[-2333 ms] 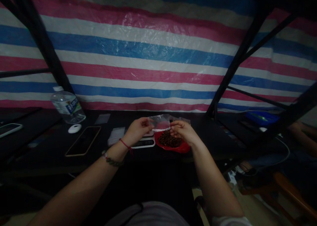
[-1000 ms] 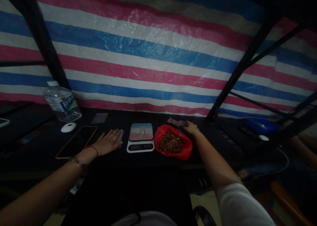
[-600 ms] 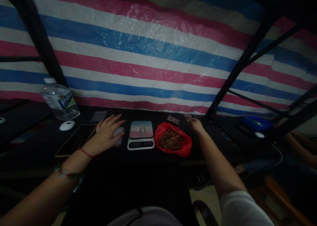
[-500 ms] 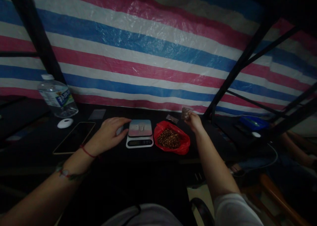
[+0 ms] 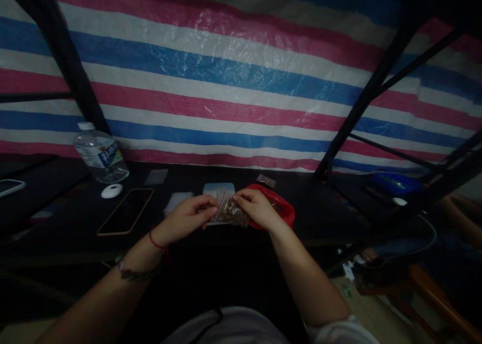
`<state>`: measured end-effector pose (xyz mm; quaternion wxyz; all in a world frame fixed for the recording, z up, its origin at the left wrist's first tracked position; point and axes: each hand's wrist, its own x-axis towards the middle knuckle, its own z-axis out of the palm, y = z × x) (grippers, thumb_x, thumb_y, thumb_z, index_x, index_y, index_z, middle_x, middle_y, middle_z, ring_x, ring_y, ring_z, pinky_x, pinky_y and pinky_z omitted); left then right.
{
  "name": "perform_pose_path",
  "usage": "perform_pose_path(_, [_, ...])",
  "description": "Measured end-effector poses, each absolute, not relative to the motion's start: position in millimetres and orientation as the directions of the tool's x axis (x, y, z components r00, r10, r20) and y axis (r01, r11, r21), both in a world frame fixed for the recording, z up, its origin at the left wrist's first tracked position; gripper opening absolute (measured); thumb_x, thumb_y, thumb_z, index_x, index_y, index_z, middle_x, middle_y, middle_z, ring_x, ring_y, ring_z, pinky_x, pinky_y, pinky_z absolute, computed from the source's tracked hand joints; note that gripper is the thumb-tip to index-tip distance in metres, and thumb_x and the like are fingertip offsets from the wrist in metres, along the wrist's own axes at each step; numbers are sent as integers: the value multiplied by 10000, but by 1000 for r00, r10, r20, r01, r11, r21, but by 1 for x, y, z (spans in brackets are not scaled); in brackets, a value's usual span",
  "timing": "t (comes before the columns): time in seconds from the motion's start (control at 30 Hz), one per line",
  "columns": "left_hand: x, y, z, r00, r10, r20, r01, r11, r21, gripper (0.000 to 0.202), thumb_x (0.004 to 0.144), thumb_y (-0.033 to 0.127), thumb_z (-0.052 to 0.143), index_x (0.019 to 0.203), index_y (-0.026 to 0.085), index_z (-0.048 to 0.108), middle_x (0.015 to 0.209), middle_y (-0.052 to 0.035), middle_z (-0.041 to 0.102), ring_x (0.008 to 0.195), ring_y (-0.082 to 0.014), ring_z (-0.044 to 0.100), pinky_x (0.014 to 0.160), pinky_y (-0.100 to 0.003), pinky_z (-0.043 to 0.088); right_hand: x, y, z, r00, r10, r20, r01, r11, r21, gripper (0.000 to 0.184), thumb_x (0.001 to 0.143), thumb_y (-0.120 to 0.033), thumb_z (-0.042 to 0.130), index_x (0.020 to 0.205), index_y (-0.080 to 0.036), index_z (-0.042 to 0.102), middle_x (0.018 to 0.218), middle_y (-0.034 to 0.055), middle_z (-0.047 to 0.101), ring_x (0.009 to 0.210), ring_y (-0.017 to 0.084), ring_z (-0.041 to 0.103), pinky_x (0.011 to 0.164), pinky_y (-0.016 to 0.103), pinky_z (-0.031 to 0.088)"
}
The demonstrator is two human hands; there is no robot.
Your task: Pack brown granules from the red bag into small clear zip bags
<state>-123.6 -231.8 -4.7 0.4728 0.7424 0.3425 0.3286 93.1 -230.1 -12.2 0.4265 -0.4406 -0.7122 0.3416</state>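
Observation:
Both hands pinch a small clear zip bag (image 5: 231,211) with brown bits inside, held above the scale. My left hand (image 5: 194,212) is closed on the bag's left edge, and my right hand (image 5: 258,207) is closed on its upper right part. Behind the bag, the kitchen scale (image 5: 218,187) shows only its back portion; its display is hidden. A red plastic bag (image 5: 288,211) lies under and beside my right hand, its contents mostly covered. Near my left hand lies a stack of clear empty bags (image 5: 176,201). Another small filled bag (image 5: 266,180) rests behind the red one.
To the left are a phone (image 5: 126,212), a white oval object (image 5: 112,191), a flat clear bag (image 5: 155,177) and a large water bottle (image 5: 101,155). A second phone (image 5: 11,187) lies far left. Dark metal posts (image 5: 348,118) frame the table; another person's arm (image 5: 459,218) is at right.
My right hand has brought the filled zip bag from behind the red bag to the front of the scale. My left hand has moved right and now grips the bag too.

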Motion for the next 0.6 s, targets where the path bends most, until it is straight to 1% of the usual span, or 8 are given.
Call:
perform_pose_path(0.07, [-122,-232,-9,565,817,114,249,-301,921,305,807,457,566,735,160,575,597,40,520,484,-83,505,471,-191,385,93,-230,-17,-267,914,307,393,394,-831,247,844,-344,541,689,-174,630,645,-18,583,630,125,530,582,222,386])
perform_pose_path(0.17, [-119,-230,-18,599,799,48,256,-249,934,335,817,458,550,672,157,549,544,41,515,452,-76,492,460,-188,368,94,-229,-22,-278,912,303,436,401,-806,255,864,-345,520,715,-170,631,659,-9,591,642,129,538,591,227,392])
perform_pose_path(0.3, [-115,-228,-31,606,794,-51,179,-73,981,305,799,443,577,718,148,568,543,17,577,465,-84,528,465,-185,369,98,-233,-20,-97,872,480,501,459,-734,165,856,-315,542,884,-181,635,875,35,641,811,157,568,745,270,430])
perform_pose_path(0.37, [-112,-229,-34,592,803,-73,115,6,993,292,783,431,603,755,141,588,634,-17,640,547,-98,585,500,-182,393,100,-239,-14,-37,845,533,561,460,-689,161,851,-323,556,818,-177,614,824,32,617,778,153,547,727,269,419])
perform_pose_path(0.4, [-111,-230,-34,580,811,-80,85,37,996,290,775,428,615,763,139,593,679,-30,659,588,-105,604,522,-183,406,101,-243,-11,-62,856,514,578,451,-680,199,857,-337,550,751,-175,596,753,19,594,724,144,532,684,260,407])
perform_pose_path(0.47, [-107,-232,-35,542,836,-88,44,77,996,286,766,422,630,765,138,599,713,-40,670,635,-112,616,568,-193,432,99,-250,-7,-191,894,405,582,435,-687,290,871,-373,535,662,-174,560,637,-11,540,622,119,492,594,239,366])
perform_pose_path(0.53, [-103,-233,-37,499,861,-93,34,89,996,279,752,416,640,753,139,604,695,-33,661,640,-116,610,591,-207,446,95,-257,-6,-327,903,280,578,425,-697,305,857,-408,559,665,-170,562,616,-26,534,586,101,481,552,222,334])
perform_pose_path(0.6, [-100,-234,-40,473,877,-81,54,63,997,270,737,410,644,743,142,613,691,-23,652,630,-117,595,594,-220,452,90,-262,-8,-389,898,208,587,416,-695,298,822,-434,605,694,-166,572,641,-27,557,591,93,491,543,212,324])
